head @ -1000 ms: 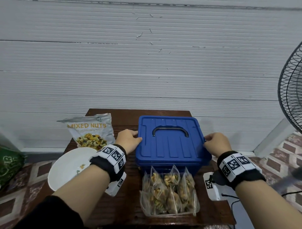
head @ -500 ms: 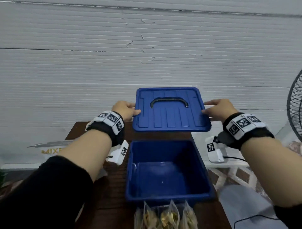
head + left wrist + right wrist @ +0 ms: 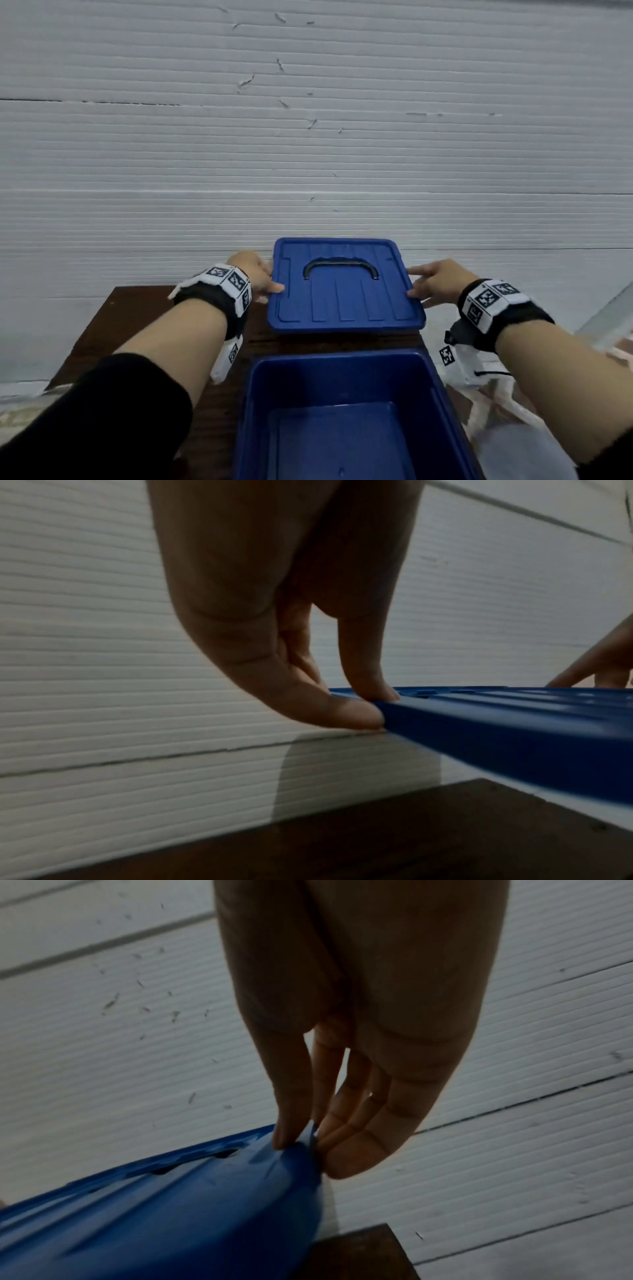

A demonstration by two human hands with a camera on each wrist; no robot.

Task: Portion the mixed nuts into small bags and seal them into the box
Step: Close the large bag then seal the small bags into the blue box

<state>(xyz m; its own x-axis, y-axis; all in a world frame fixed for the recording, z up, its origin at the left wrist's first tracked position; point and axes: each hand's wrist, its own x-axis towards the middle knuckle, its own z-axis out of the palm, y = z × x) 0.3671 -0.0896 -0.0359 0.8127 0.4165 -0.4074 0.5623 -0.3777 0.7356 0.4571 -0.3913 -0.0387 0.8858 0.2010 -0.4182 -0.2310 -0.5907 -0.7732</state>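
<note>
Background: a white ribbed wall (image 3: 308,154) fills the view behind a dark wooden surface (image 3: 113,329).
Landmark: the open blue box (image 3: 342,411) stands on the surface, nearest the camera, its inside bare.
Sleeves: black sleeves cover both forearms to either side of the box; each wrist wears a black band with white coded tags.
Lid: the blue lid (image 3: 346,287), with a dark carrying handle (image 3: 340,270) on top, is held in the air just beyond the box's far rim, roughly level, between the two hands.
Left grip: the left hand (image 3: 255,275) is at the lid's left edge; in the left wrist view the thumb (image 3: 359,715) presses the rim from the side and a finger (image 3: 369,685) rests on the top face, so the lid (image 3: 514,729) is pinched.
Right grip: the right hand (image 3: 436,282) is at the lid's right edge; in the right wrist view the thumb (image 3: 291,1123) lies on top and the other fingers (image 3: 359,1145) curl under the rim of the lid (image 3: 171,1204), pinching it.
Far edge: the surface's back corner (image 3: 363,1253) shows below the lid, against the wall.
Nut bags: not visible in these views.
</note>
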